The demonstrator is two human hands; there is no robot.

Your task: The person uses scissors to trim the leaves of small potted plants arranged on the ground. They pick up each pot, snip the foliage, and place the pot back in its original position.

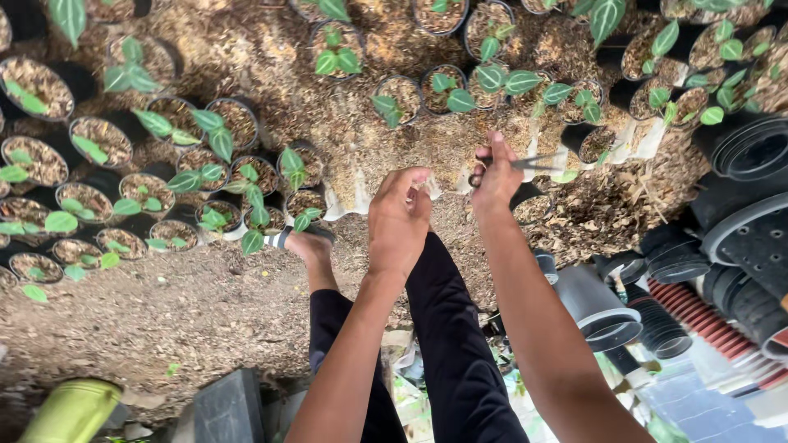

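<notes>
Small black pots (238,121) filled with brown chip mulch and green seedlings (209,127) are standing in rows on the mulch-covered ground (164,303). The right hand (495,176) is gripping scissors (529,162), fingers closed through the handles, blades slightly parted. The left hand (398,220) is curling loosely beside it; whether its grip is holding anything cannot be told. Empty black pots (743,238) are lying stacked at the ground's right edge.
</notes>
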